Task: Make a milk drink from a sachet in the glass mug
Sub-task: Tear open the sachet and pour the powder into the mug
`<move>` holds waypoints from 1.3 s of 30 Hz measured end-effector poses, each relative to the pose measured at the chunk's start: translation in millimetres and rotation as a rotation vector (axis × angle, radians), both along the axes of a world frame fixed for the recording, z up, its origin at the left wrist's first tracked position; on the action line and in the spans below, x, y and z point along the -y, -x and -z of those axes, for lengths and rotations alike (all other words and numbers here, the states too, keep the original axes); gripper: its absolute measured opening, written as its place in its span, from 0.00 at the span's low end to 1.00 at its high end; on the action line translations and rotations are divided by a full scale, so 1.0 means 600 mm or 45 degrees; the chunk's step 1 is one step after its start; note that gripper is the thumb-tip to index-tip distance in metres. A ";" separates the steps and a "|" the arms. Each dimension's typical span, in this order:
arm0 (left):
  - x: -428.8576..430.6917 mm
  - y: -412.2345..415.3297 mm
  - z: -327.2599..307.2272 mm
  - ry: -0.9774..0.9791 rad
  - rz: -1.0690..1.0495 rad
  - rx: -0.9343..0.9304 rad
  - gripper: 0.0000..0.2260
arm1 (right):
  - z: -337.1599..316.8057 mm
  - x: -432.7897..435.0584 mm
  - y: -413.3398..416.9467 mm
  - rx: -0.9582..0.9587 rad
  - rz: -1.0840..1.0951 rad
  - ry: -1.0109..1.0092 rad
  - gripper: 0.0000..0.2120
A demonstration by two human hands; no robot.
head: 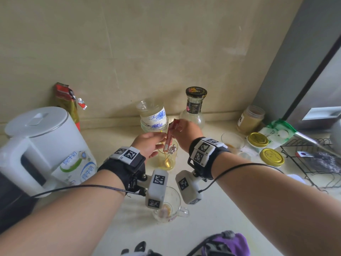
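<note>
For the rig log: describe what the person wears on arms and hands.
Left hand and right hand bare, no sleeves. Black wrist straps carry white blocks with black-and-white square markers; a white marker box hangs under each, with a thin black cable.

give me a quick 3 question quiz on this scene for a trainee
1. True or false: the left hand and the right hand both hold the red sachet.
2. What stands inside the tall glass below the sachet? A. a fork B. a gold spoon C. a straw
3. Fill in: compared with the tall glass, the glass mug with the handle stands ____ the person.

Key: 1 true; 2 B; 3 nearer
</note>
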State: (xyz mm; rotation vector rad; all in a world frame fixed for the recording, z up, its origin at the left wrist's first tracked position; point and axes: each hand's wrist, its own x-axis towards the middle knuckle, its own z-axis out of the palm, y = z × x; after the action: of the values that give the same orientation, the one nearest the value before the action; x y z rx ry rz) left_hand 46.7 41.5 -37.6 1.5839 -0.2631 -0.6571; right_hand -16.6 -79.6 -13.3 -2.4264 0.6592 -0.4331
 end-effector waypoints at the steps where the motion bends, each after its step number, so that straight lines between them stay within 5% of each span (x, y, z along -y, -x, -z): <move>1: -0.013 -0.007 -0.002 -0.009 -0.014 0.012 0.02 | -0.002 -0.011 -0.009 -0.003 -0.018 -0.007 0.11; 14: -0.143 -0.076 -0.007 -0.098 -0.196 0.078 0.05 | 0.015 -0.122 -0.111 -0.064 -0.225 -0.038 0.09; 24: -0.187 -0.104 0.020 -0.128 -0.266 0.050 0.03 | 0.050 -0.164 -0.152 -0.152 -0.276 -0.087 0.16; 33: -0.213 -0.114 0.051 -0.152 -0.344 0.009 0.02 | 0.086 -0.176 -0.166 -0.094 -0.339 -0.127 0.10; 39: -0.225 -0.117 0.062 -0.159 -0.367 -0.003 0.02 | 0.100 -0.174 -0.172 -0.082 -0.324 -0.148 0.18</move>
State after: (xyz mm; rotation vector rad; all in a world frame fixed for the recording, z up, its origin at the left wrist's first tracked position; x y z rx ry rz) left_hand 116.9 176.8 -74.6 1.6997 0.0104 -0.4576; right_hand 86.9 24.5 -73.2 -2.3799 0.3825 -0.2076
